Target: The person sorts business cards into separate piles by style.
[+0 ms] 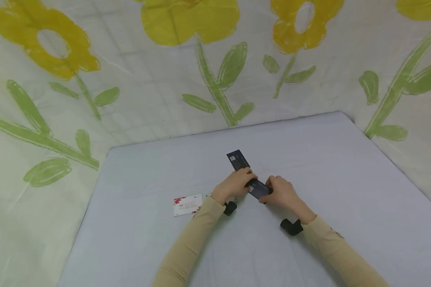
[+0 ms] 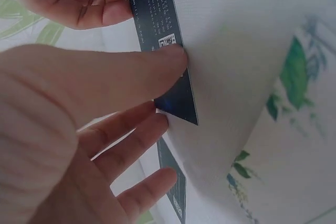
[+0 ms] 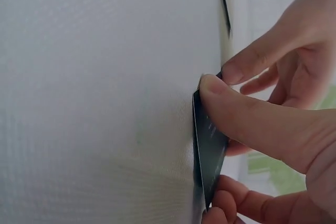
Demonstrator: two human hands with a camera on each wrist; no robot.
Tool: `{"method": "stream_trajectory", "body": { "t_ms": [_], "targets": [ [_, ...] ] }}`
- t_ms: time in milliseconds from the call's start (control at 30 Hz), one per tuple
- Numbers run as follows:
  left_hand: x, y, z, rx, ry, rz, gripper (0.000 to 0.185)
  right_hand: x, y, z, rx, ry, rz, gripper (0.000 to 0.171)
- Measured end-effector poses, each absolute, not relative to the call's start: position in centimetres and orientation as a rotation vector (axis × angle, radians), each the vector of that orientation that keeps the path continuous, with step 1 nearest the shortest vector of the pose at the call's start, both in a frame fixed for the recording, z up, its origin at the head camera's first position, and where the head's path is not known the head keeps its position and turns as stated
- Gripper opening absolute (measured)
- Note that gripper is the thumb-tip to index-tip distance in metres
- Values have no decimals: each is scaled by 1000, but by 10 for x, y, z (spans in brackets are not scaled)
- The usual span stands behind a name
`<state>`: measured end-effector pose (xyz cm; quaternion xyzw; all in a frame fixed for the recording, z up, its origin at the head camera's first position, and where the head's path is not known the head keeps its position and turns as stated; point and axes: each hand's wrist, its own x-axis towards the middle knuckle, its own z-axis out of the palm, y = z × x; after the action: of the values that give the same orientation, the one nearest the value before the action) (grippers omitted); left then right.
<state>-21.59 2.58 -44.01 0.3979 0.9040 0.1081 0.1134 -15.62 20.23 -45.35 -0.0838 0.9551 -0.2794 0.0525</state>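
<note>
Pale grey surface w/ a flower-print cloth hung behind & at both sides. On the left lies a white card, flat, near the left sleeve. Next, the left hand presses a dark card down w/ its thumb on top; its other fingers lie loose beside the card's edge. A 2nd dark card lies flat just behind the left hand, its near end under that hand. Then the right hand pinches the near end of the first dark card, thumb on one face, fingers curled under, lifting that edge a bit off the surface. Both hands are close together, mid-surface.
</note>
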Motion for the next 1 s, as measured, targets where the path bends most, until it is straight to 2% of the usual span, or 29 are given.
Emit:
{"method": "stream_trajectory", "body": {
  "t_ms": [167, 533, 733, 1000],
  "targets": [
    [-215, 23, -440, 1128, 2652, 478, 35, -164, 206, -455, -254, 2823, -1014, 47],
    [-214, 13, -443, 951, 2728, 835, 12, -173, 209, -459, -229, 2837, -1286, 17],
    [-211, 5, -439, 873, 2657, 1057, 11, -175, 210, -453, -213, 2855, -1355, 17],
    [-206, -3, -441, 909, 2598, 1059, 11, -178, 209, -451, -258, 2794, -1287, 16]
  ]
}}
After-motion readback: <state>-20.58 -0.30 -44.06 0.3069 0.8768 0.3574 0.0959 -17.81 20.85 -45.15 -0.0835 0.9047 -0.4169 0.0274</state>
